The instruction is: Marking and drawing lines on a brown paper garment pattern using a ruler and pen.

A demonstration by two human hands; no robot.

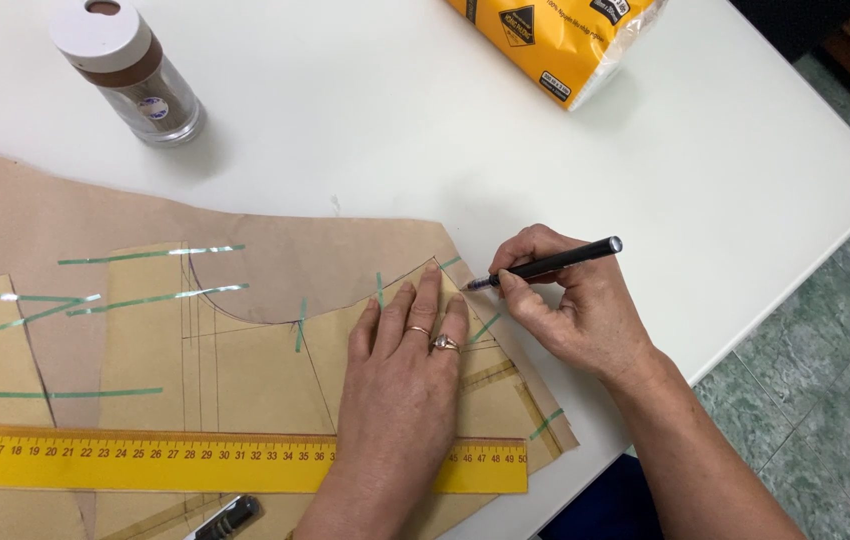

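Observation:
My left hand (400, 370) lies flat, fingers spread, pressing down a yellowish paper pattern piece (255, 370) that is taped with green strips onto a larger brown paper sheet (325, 245). Two rings show on its fingers. My right hand (570, 300) grips a black pen (555, 262), its tip touching the paper at the pattern's upper right corner, just beside my left fingertips. A yellow ruler (145, 462) lies across the pattern under my left wrist.
The white table (425, 130) carries a clear jar with a white lid (130, 65) at the back left and a yellow plastic package (555, 40) at the back right. A metal clip-like object (230, 518) sits at the front edge. Green tiled floor (825, 400) lies to the right.

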